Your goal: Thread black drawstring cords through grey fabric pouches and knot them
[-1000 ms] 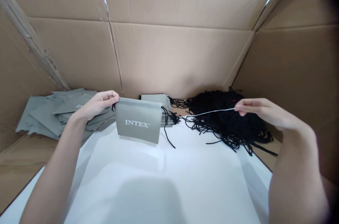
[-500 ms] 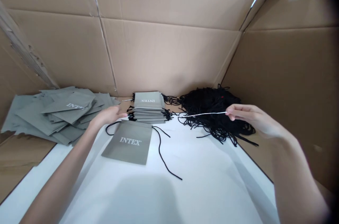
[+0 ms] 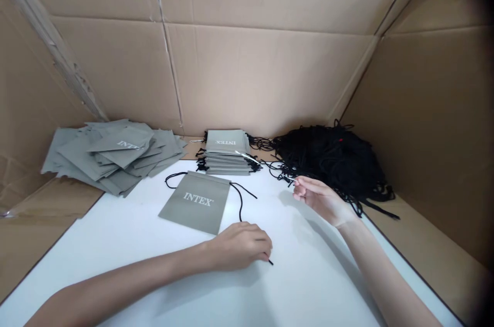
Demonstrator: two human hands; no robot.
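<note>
A grey drawstring pouch (image 3: 197, 203) printed INTEX lies flat on the white tabletop, with a black cord (image 3: 241, 202) running out of its top right corner and a loop of cord at its left. Over the long tail of that cord my left hand (image 3: 245, 245) is closed, palm down; the cord's tip pokes out beyond the fingers. My right hand (image 3: 318, 198) pinches one end of a thin, pale, wire-like rod (image 3: 247, 157). The rod points left and away, in front of the stacked pouches, its middle blurred.
Behind the pouch stands a neat stack of corded grey pouches (image 3: 226, 152). Loose flat grey pouches (image 3: 111, 154) are heaped at the left. A tangled pile of black cords (image 3: 332, 157) sits at the right. Cardboard walls (image 3: 270, 69) enclose the white table (image 3: 154, 244).
My left hand has moved from the pouch's upper left to the right and nearer, closing on the cord tail. My right hand has come left and lower with the rod. The view has shifted slightly.
</note>
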